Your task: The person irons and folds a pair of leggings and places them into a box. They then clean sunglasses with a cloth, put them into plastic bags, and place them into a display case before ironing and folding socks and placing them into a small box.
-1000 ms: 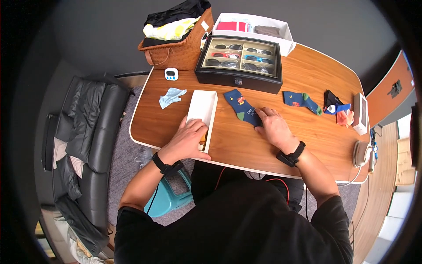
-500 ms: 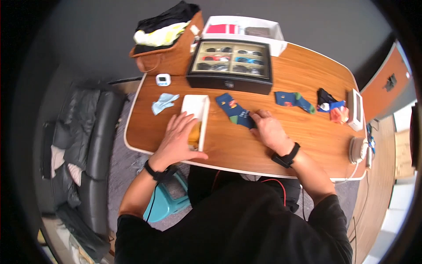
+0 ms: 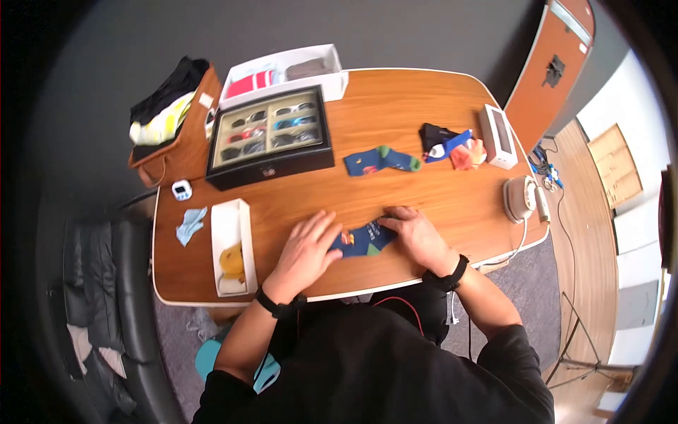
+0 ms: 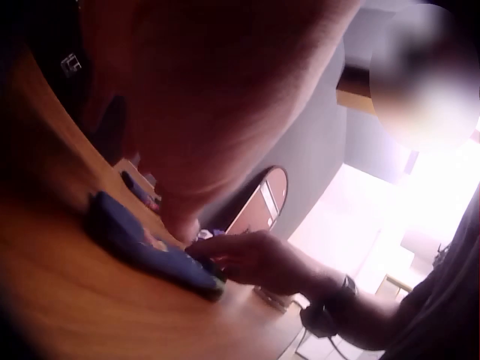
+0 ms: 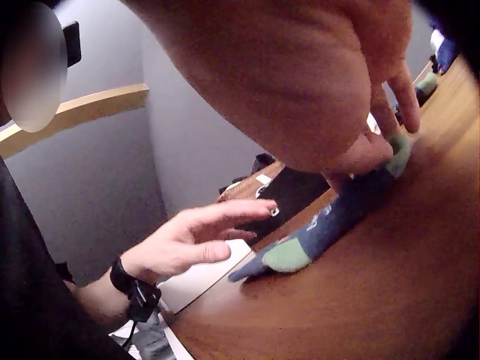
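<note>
A dark blue patterned sock (image 3: 368, 239) with green patches lies crosswise on the wooden table, close to its front edge. My right hand (image 3: 422, 239) pinches the toe end between thumb and fingers; the green toe peeks out past them in the right wrist view. At the cuff end is my left hand (image 3: 306, 249), its fingers straight and spread, fingertips right beside the fabric. Farther back lies a similar blue sock (image 3: 378, 162) with green heel and toe. A long white box (image 3: 245, 230) left of my left hand holds mustard and pale rolled items.
A glasses case (image 3: 300, 168) with several sunglasses, a white bin (image 3: 337, 85) and a clothes basket (image 3: 185, 155) stand at back left. A light blue cloth (image 3: 191, 225) and timer (image 3: 181, 190) lie left. Small socks (image 3: 467, 153), a white box (image 3: 500, 138) and a corded device (image 3: 520, 198) are right.
My left hand has left the long white box and moved right to the sock's cuff. The sock has been drawn toward me and turned crosswise with my right hand. The head view has swung right.
</note>
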The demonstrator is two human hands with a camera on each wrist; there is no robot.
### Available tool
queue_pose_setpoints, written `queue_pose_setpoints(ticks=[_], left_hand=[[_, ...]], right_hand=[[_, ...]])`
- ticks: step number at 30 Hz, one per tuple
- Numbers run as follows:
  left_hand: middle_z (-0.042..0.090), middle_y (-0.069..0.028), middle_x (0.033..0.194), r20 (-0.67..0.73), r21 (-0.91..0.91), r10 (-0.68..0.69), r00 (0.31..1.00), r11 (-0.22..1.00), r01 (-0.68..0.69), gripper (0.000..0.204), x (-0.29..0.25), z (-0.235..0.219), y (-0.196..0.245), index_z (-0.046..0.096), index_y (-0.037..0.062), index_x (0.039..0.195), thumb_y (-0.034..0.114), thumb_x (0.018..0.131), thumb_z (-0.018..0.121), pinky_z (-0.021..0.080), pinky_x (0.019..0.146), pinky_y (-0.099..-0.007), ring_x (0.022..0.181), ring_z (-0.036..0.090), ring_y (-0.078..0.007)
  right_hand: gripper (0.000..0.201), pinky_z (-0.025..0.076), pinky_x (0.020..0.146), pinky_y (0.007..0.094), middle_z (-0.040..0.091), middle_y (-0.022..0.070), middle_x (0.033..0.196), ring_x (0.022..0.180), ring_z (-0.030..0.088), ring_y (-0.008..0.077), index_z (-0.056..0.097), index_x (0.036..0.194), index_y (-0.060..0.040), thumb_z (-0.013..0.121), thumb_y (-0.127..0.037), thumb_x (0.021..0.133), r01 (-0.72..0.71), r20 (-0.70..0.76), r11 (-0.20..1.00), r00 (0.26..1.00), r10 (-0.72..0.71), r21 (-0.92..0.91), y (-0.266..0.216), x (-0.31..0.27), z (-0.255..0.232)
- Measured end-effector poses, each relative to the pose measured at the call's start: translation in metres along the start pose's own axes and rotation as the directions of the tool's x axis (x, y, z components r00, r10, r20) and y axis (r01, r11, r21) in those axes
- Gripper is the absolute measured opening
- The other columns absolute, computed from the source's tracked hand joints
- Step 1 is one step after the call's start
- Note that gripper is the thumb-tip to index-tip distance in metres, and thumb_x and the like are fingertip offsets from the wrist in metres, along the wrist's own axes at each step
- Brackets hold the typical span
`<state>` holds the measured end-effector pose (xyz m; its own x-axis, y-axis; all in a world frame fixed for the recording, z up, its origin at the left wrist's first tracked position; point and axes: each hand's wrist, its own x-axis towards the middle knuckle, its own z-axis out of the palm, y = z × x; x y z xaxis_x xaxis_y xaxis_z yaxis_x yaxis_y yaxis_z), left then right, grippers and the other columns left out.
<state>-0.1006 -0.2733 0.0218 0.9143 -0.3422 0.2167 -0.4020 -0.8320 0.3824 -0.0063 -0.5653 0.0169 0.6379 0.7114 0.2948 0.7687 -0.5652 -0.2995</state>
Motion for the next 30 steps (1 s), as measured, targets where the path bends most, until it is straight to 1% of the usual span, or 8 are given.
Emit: queue_pose_setpoints(ticks=[5, 10, 15, 21, 25, 27, 29, 30], left_hand=[[0.046, -0.0197, 0.165, 0.167, 0.020, -0.001, 0.986, 1.000, -0.003, 0.071, -0.015, 0.014, 0.014, 0.055, 0.0029, 0.152, 0.036, 0.093, 0.079, 0.032, 0.126, -0.0556, 0.155, 0.039, -0.0381], [0.046, -0.0215, 0.164, 0.188, 0.012, -0.003, 0.982, 1.000, 0.001, 0.074, -0.014, 0.014, 0.013, 0.052, 0.0018, 0.153, 0.037, 0.093, 0.079, 0.032, 0.126, -0.0562, 0.155, 0.039, -0.0375], [0.053, -0.0229, 0.156, 0.128, -0.059, -0.033, 0.991, 0.997, 0.041, 0.075, -0.008, 0.005, 0.011, 0.054, -0.0038, 0.148, 0.036, 0.091, 0.082, 0.038, 0.122, -0.0506, 0.146, 0.049, -0.0402], [0.055, -0.0226, 0.152, -0.077, -0.136, -0.106, 0.991, 0.986, 0.095, 0.077, 0.013, -0.010, 0.021, 0.053, -0.0036, 0.147, 0.030, 0.087, 0.086, 0.044, 0.117, -0.0503, 0.140, 0.053, -0.0414], [0.056, -0.0208, 0.150, -0.182, -0.204, -0.064, 0.981, 0.979, 0.026, 0.075, 0.039, 0.000, 0.016, 0.053, 0.0023, 0.149, 0.024, 0.086, 0.086, 0.047, 0.112, -0.0507, 0.132, 0.058, -0.0416], [0.069, -0.0202, 0.132, -0.186, -0.256, -0.069, 0.980, 0.967, 0.019, 0.058, 0.044, 0.004, 0.012, 0.064, 0.0022, 0.138, 0.019, 0.088, 0.085, 0.053, 0.102, -0.0468, 0.118, 0.068, -0.0382], [0.075, -0.0161, 0.102, 0.217, -0.571, -0.298, 0.930, 0.733, 0.368, 0.037, 0.045, -0.006, 0.014, 0.072, -0.0010, 0.121, 0.016, 0.090, 0.084, 0.056, 0.089, -0.0378, 0.096, 0.074, -0.0284], [0.072, -0.0101, 0.084, 0.072, -0.606, -0.314, 0.947, 0.740, 0.292, 0.027, 0.043, 0.007, 0.008, 0.074, -0.0038, 0.109, 0.014, 0.091, 0.083, 0.054, 0.080, -0.0316, 0.082, 0.070, -0.0176]], right_hand=[[0.049, 0.057, 0.097, 0.0510, 0.071, 0.0223, 0.122, 0.108, 0.069, 0.0463, 0.072, 0.128, -0.0044, 0.063, 0.004, 0.081, -0.053, -0.059, 0.966, 0.996, 0.070, 0.253, 0.028, 0.000, -0.012], [0.034, 0.057, 0.094, 0.0482, 0.070, 0.0188, 0.104, 0.102, 0.070, 0.0413, 0.072, 0.118, -0.0047, 0.063, -0.001, 0.086, -0.049, -0.301, 0.991, 0.954, 0.010, -0.121, 0.083, 0.066, 0.013], [0.017, 0.056, 0.093, 0.0440, 0.072, 0.0126, 0.101, 0.102, 0.072, 0.0324, 0.072, 0.104, -0.0062, 0.063, -0.009, 0.089, -0.130, 0.010, 0.890, 0.989, 0.150, -0.437, 0.122, 0.101, 0.032], [0.021, 0.059, 0.083, 0.0495, 0.074, 0.0220, 0.092, 0.089, 0.074, 0.0406, 0.072, 0.112, -0.0010, 0.064, -0.009, 0.095, -0.233, 0.089, 0.972, 0.969, 0.229, 0.030, 0.035, 0.067, -0.026], [0.026, 0.059, 0.083, 0.0379, 0.078, 0.0155, 0.095, 0.086, 0.075, 0.0265, 0.074, 0.123, -0.0015, 0.072, -0.013, 0.100, -0.358, 0.425, 0.862, 0.885, 0.191, 0.358, 0.005, 0.052, -0.051], [0.025, 0.059, 0.083, 0.0381, 0.079, 0.0128, 0.095, 0.089, 0.075, 0.0226, 0.075, 0.120, -0.0021, 0.075, -0.018, 0.101, -0.354, 0.423, 0.676, 0.904, 0.069, 0.646, 0.008, 0.043, -0.047], [0.030, 0.059, 0.079, 0.0327, 0.078, 0.0029, 0.094, 0.085, 0.071, 0.0126, 0.075, 0.119, 0.0005, 0.080, -0.023, 0.100, -0.337, 0.387, 0.612, 0.920, 0.053, 0.716, 0.016, 0.044, -0.045], [0.030, 0.058, 0.076, 0.0315, 0.078, 0.0033, 0.093, 0.082, 0.070, 0.0112, 0.076, 0.117, 0.0009, 0.081, -0.023, 0.100, -0.481, 0.457, 0.576, 0.867, 0.199, 0.661, 0.021, 0.048, -0.046]])
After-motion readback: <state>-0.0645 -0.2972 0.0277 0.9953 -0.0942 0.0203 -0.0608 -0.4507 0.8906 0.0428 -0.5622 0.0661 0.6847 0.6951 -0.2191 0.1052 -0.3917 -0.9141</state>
